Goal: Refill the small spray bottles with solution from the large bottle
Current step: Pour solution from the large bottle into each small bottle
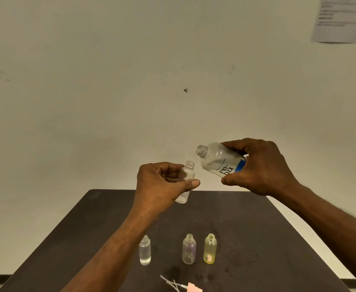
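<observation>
Pour setup — my left hand (162,184) pinching small bottle (187,178), right hand (261,167) wrapped round big bottle (219,160), mouth at 10 o'clock — next: tip into the neck.

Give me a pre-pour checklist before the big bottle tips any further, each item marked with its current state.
1. Small bottle uncapped: ok, its neck is open.
2. Large bottle uncapped: ok, open mouth faces the small bottle.
3. Left hand grip on the small bottle: ok, fingers and thumb wrap it.
4. Right hand grip on the large bottle: ok, held tilted.
5. Mouths lined up: not ok, the large mouth sits up and to the right of the small neck.
6. Solution left in the large bottle: cannot tell.
</observation>
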